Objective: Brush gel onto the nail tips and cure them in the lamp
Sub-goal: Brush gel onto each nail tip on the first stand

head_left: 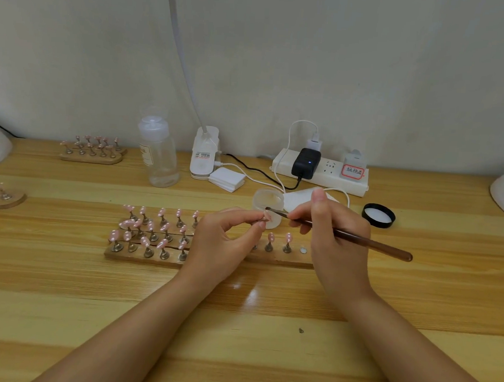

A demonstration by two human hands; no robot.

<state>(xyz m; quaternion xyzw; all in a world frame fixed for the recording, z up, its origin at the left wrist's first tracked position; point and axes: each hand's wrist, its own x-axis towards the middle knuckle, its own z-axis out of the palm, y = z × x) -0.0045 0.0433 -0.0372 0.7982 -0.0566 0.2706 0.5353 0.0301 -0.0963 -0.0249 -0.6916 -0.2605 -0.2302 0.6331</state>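
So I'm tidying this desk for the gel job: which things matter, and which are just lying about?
In use:
left hand pinching a nail tip
right hand holding the brush
gel jar
jar lid
wooden racks of pink tips

Lying about:
clear bottle
power strip
white pads

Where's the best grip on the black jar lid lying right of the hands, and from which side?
Take the black lid by its outer rim, coming straight down from above with fingers on opposite sides. It lies flat with its open side up on the table, so the low round wall is likely the only graspable part. Its right side looks freest; the brush handle passes near on the left.
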